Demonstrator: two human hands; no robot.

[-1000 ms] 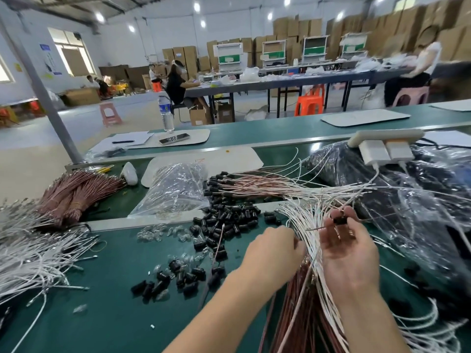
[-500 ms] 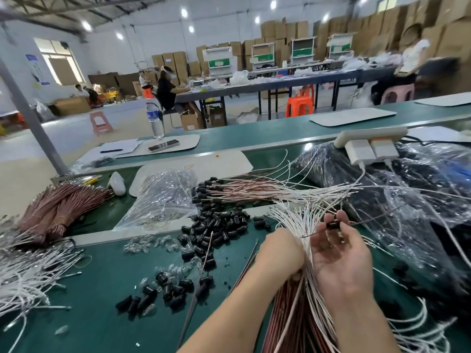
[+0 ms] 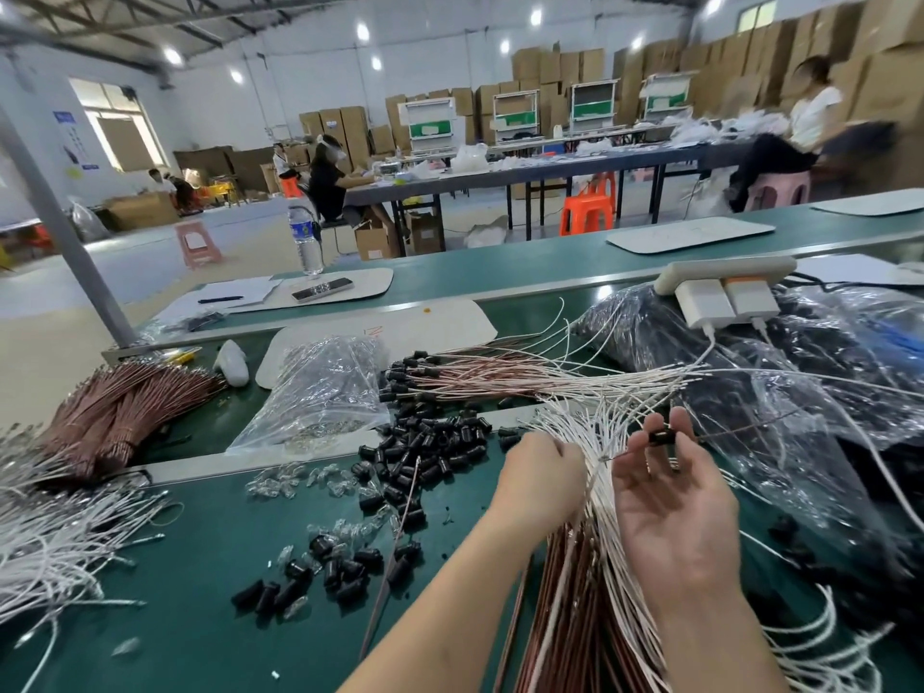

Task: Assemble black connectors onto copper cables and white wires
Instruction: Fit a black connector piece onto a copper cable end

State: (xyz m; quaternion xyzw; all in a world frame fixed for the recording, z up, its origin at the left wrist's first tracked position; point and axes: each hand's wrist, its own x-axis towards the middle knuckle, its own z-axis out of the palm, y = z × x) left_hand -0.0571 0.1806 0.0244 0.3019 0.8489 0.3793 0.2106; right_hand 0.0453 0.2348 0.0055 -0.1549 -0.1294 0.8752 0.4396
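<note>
Head camera looks down on a green table (image 3: 175,642). Bare green room lies near and left, between the loose black connectors (image 3: 325,572) and the table's near edge. A grey rail (image 3: 300,460) runs across the table, just past the left hand. To the right, shiny plastic bags (image 3: 800,392) crowd close to the right hand. White wires (image 3: 575,422) and copper cables (image 3: 575,622) fan out under both hands. The left hand (image 3: 542,485) shows its back, fingers curled in on a white wire (image 3: 597,467). The right hand (image 3: 670,507) lies palm up, its fingertips (image 3: 681,417) pinching one black connector (image 3: 662,436) over the wires. A thin copper cable (image 3: 740,427) runs from that connector off to the right. The two hands are near but apart.
</note>
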